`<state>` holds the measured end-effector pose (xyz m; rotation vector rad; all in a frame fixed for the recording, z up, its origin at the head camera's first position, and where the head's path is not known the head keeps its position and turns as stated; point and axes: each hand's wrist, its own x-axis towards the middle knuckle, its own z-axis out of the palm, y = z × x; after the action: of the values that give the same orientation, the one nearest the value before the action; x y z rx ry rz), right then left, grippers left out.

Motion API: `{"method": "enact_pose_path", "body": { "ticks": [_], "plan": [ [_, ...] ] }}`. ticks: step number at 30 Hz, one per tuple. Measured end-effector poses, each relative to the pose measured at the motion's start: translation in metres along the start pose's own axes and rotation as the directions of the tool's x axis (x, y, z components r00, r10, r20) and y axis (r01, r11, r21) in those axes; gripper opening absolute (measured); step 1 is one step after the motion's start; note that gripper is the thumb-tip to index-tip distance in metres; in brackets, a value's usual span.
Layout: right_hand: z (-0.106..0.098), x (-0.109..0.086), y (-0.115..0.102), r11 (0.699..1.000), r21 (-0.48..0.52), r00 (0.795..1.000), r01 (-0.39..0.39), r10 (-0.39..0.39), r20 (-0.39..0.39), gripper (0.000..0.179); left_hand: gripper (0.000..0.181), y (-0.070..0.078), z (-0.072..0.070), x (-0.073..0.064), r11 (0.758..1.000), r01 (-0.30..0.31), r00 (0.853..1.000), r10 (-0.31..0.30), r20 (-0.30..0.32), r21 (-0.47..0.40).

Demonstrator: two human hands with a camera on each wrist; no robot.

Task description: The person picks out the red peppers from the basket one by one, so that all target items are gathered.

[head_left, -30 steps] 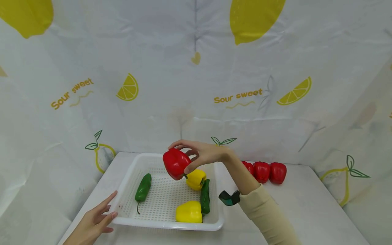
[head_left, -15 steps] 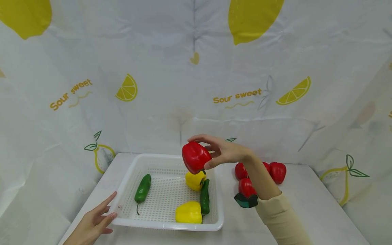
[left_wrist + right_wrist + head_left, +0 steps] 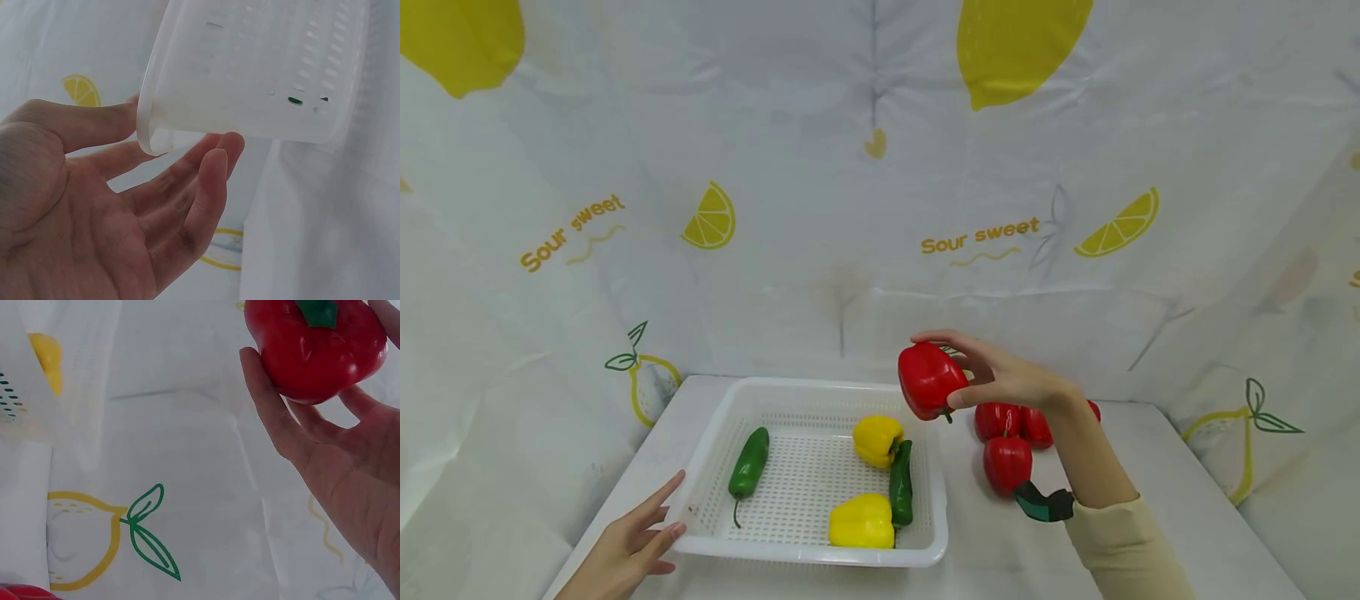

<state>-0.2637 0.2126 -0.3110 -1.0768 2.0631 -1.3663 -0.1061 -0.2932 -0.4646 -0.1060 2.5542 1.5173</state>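
Observation:
My right hand (image 3: 1011,375) holds a red bell pepper (image 3: 931,379) up between thumb and fingers, over the right edge of a white plastic basket (image 3: 808,553). In the right wrist view the pepper's green stem (image 3: 319,311) faces the camera. At the basket's front left corner, my left hand (image 3: 617,546) grips the rim (image 3: 145,122) with thumb and fingers. Inside the basket lie a green chili pepper (image 3: 749,465) on the left, another green chili pepper (image 3: 901,483) on the right, and two yellow bell peppers, one farther back (image 3: 876,440) and one in front (image 3: 861,522).
Right of the basket, several red bell peppers (image 3: 1007,463) sit together on the white table (image 3: 1150,500), partly hidden behind the right forearm. A white lemon-print sheet (image 3: 820,208) hangs behind and beside the table.
My right hand has carried the red bell pepper rightward, from above the basket's middle to its right edge. More of the red peppers on the table now shows. The left hand stays put.

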Motion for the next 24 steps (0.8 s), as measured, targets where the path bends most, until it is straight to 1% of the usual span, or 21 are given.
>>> {"method": "enact_pose_path", "body": {
  "ticks": [4,7,10,14,18,20,24],
  "plan": [
    [-0.006,-0.015,0.006,1.0,-0.019,0.998,0.021,-0.022,-0.066,0.085,0.078,0.002,0.001,0.001,1.0,0.021,1.0,-0.021,-0.005,0.005],
    [-0.009,-0.026,0.008,0.999,-0.049,0.993,0.014,-0.02,-0.118,0.083,0.078,0.003,0.001,0.001,1.0,0.025,1.0,-0.025,-0.01,0.013],
    [-0.012,-0.037,0.011,0.997,-0.076,0.987,0.017,-0.029,-0.161,0.082,0.078,0.002,0.001,0.0,1.0,0.016,1.0,-0.016,-0.014,0.026],
    [-0.015,-0.049,0.016,0.997,-0.071,0.977,0.016,-0.031,-0.21,0.082,0.077,0.001,0.0,0.0,1.0,0.009,1.0,-0.009,-0.009,0.027],
    [-0.017,-0.06,0.021,0.998,-0.058,0.964,0.009,-0.024,-0.266,0.08,0.077,0.0,-0.001,0.0,1.0,-0.014,1.0,0.013,0.016,0.009],
    [-0.018,-0.066,0.024,0.998,-0.062,0.956,0.019,-0.036,-0.292,0.077,0.077,-0.002,-0.002,0.0,1.0,-0.026,0.999,0.026,0.025,0.001],
    [-0.019,-0.077,0.029,0.997,-0.07,0.941,0.033,-0.055,-0.334,0.073,0.077,-0.004,-0.002,0.0,1.0,-0.02,1.0,0.02,0.021,-0.004]
  ]
}}
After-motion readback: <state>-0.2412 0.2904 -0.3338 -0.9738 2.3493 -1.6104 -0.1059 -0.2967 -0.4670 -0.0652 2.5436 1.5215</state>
